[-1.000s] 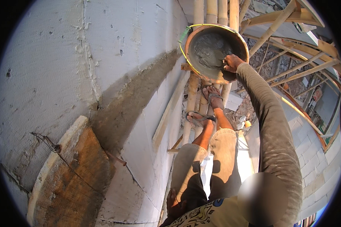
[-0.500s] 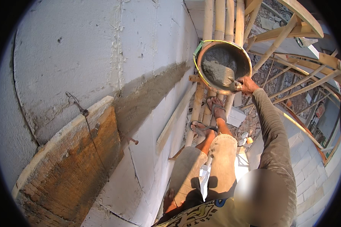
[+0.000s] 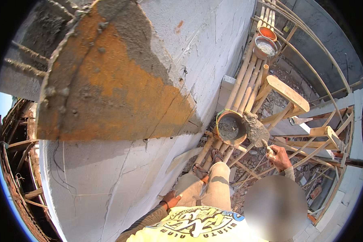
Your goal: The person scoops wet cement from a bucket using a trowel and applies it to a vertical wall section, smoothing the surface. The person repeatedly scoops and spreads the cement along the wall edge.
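Left hand (image 3: 171,200) is placed just beside the trousers (image 3: 188,186); whether anything is gripped in it cannot be told. Further right, a round bucket (image 3: 234,142) is supported on bamboo poles (image 3: 206,150). By its handle, a trowel (image 3: 265,144) heaped with mortar (image 3: 255,128) is gripped in the right hand (image 3: 279,157). Were the blade tipped, its load could be shed outside the bucket. Relative to that hand, the trowel is extended ahead and leftward, near the bucket's right rim.

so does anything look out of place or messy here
Yes: broken rubble lies scattered beneath the bamboo poles, and grey residue crusts the orange-brown panel unevenly, so both look messy. The mortar-loaded trowel in the right hand looks normal.
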